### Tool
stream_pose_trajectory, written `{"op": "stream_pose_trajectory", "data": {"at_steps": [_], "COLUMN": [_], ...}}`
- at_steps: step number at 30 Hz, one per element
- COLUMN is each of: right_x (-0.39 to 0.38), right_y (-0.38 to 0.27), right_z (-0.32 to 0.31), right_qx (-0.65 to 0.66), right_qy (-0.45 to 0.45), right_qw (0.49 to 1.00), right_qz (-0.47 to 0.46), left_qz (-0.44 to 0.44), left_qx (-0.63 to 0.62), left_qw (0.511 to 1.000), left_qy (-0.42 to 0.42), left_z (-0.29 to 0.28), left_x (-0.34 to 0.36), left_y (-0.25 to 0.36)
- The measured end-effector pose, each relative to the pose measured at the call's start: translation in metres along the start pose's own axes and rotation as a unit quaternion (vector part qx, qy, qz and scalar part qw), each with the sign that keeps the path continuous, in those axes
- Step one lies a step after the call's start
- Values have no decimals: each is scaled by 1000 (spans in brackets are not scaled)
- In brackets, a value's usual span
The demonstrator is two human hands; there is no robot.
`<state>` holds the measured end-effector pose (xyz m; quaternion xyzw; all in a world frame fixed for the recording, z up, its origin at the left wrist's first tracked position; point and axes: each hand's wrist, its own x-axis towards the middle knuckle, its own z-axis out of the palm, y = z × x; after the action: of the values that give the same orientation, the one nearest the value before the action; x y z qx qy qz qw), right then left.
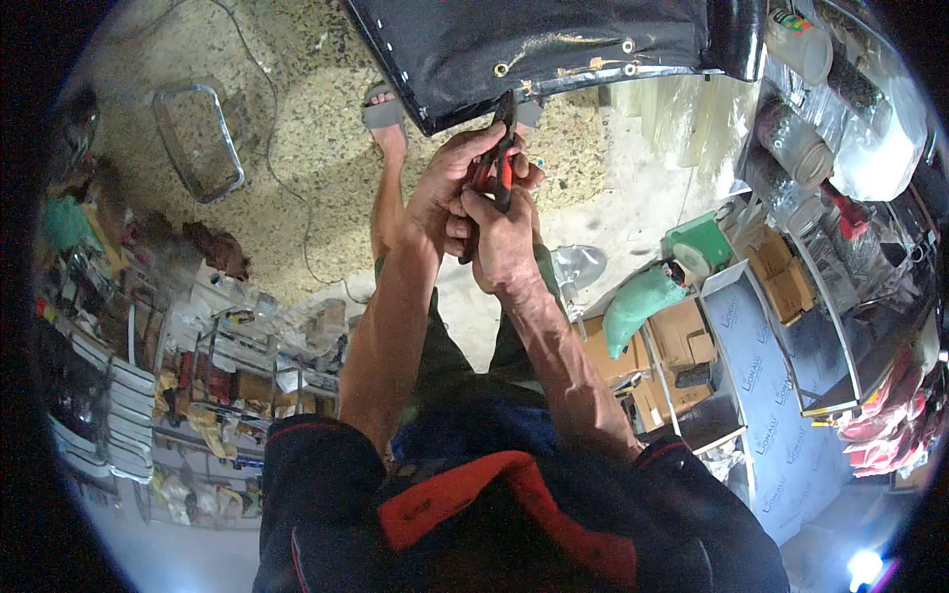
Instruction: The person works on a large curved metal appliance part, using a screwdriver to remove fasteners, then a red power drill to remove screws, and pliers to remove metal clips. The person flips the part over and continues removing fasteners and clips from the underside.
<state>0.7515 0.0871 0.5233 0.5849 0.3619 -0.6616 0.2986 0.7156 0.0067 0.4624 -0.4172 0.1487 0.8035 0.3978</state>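
Observation:
Both my hands are closed on a pair of pliers [506, 170] with dark and red grips. My left hand [450, 183] wraps the tool from the left, fingers partly hidden behind it; my right hand [499, 232] grips the handles lower down. The plier head points upward at the lower edge of a black covered panel [534, 40], which has metal eyelets and some frayed tan spots along that edge. Whether the jaws touch or bite anything there, I cannot tell.
Below are speckled floor [326, 148], my sandalled feet, a cable and a metal frame [238, 173] at left. Shelves with clutter [198, 395] line the lower left. At right stand jars [796, 138], cardboard boxes [682, 336], a green bag [638, 301] and a printed blue board [771, 415].

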Motion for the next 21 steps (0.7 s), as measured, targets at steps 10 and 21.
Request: {"op": "stream_pose_trajectory", "data": {"at_steps": [10,21], "right_x": [-9,19], "right_y": [-59,-124], "right_z": [-17,-103], "right_qx": [6,-91], "right_qy": [-95,-244], "right_qw": [992,941], "right_qz": [85,217], "left_qz": [0,222], "left_qx": [-50,-3], "left_qw": [999,972], "left_qy": [8,79], "left_z": [10,38], "left_x": [17,55], "left_y": [-13,-75]}}
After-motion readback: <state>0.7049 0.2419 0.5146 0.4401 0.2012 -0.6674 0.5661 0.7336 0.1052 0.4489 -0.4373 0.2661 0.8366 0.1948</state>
